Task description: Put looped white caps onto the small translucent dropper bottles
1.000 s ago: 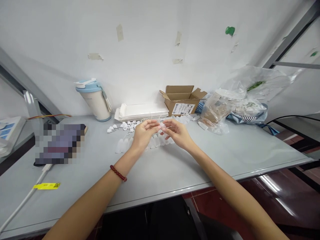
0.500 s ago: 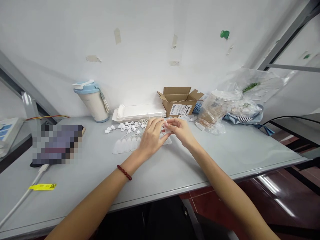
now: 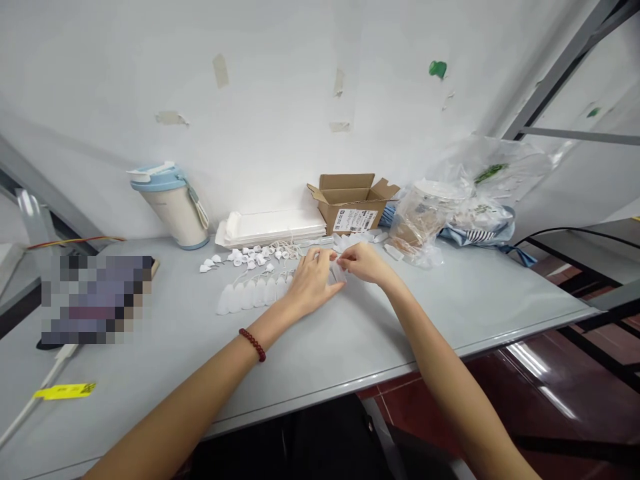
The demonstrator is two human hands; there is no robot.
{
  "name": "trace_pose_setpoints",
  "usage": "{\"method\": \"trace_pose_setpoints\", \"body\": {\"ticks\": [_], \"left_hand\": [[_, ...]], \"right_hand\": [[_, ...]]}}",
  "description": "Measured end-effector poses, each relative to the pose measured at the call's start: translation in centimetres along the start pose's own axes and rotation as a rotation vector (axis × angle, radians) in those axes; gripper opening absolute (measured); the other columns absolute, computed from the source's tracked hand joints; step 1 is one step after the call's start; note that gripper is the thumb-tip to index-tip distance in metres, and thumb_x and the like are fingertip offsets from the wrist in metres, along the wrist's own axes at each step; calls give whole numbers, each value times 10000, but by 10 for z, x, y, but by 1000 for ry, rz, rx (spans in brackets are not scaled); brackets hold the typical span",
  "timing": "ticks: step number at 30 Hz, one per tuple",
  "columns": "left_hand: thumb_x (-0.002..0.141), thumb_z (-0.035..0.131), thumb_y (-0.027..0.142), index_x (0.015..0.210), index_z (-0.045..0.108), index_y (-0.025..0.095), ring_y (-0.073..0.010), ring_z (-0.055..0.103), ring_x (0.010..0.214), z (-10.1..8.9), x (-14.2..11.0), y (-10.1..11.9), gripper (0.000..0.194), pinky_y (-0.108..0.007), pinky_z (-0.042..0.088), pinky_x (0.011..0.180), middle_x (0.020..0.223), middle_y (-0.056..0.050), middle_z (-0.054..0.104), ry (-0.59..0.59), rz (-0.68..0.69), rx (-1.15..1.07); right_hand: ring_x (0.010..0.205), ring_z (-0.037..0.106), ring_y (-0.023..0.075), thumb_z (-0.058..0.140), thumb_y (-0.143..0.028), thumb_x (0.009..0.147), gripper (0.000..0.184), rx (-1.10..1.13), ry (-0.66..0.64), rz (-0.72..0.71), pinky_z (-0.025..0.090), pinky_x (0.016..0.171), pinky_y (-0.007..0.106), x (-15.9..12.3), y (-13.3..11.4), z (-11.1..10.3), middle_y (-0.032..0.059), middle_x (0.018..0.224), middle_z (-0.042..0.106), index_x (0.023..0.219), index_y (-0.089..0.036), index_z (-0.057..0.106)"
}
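Hands come together just beyond the middle of the counter [image 3: 380,360], well back from its front edge. The right hand [image 3: 369,265] has thumb and fingers brought together, pinching a small translucent piece [image 3: 339,272]; the left hand [image 3: 313,283] is bent over beside it, thumb spread towards the piece, but whether it grips cannot be told, nor whether the piece touches the counter. To the left, a row of translucent pieces [image 3: 253,293] runs up to the left hand, which covers its near end. Behind the row lies a scatter of white caps [image 3: 250,257], and behind those a stack of white trays [image 3: 273,227] takes up the space before the wall [image 3: 270,153]. The open cardboard box [image 3: 353,213] stands at the tray stack's right end, and a plastic bag [image 3: 425,220] crowds the back right, so there is little room to move beyond the fingers. The widest open stretch is on the right, from the right forearm to the counter's right edge. On the left, the phone [image 3: 97,297] and its white cable [image 3: 47,380] sit well apart from the beaded bracelet [image 3: 253,345], with open surface between.
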State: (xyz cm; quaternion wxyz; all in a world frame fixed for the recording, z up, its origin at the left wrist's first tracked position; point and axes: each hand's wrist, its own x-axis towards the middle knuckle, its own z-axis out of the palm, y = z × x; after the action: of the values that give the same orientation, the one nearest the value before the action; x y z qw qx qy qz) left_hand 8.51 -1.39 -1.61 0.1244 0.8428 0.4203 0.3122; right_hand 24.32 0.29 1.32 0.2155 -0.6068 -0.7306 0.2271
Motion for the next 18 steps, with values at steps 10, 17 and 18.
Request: {"method": "trace_pose_setpoints", "body": {"ticks": [10,17,18], "left_hand": [[768,663,270,1050,493,162,-293,448,1178,2,-2,2,347,-437,415,933,1143,-128,581,-90,14,96],[770,675,335,1017,509,164,-299,503,1099,3,-1,-4,343,-433,427,876,1089,-128,601,-75,50,197],[771,675,342,1018,511,163,-295,511,1087,4,-1,-5,346,-430,429,871,1086,-127,603,-76,53,198]], "right_hand": [[545,538,127,535,-144,754,171,-27,-80,38,377,539,224,4,4,6,33,554,626,659,-116,675],[532,547,133,529,-140,739,178,-19,-87,31,400,539,232,5,5,7,27,533,624,641,-129,677],[531,545,132,528,-139,737,178,-17,-87,30,401,539,232,5,5,7,25,529,620,641,-129,678]]}}
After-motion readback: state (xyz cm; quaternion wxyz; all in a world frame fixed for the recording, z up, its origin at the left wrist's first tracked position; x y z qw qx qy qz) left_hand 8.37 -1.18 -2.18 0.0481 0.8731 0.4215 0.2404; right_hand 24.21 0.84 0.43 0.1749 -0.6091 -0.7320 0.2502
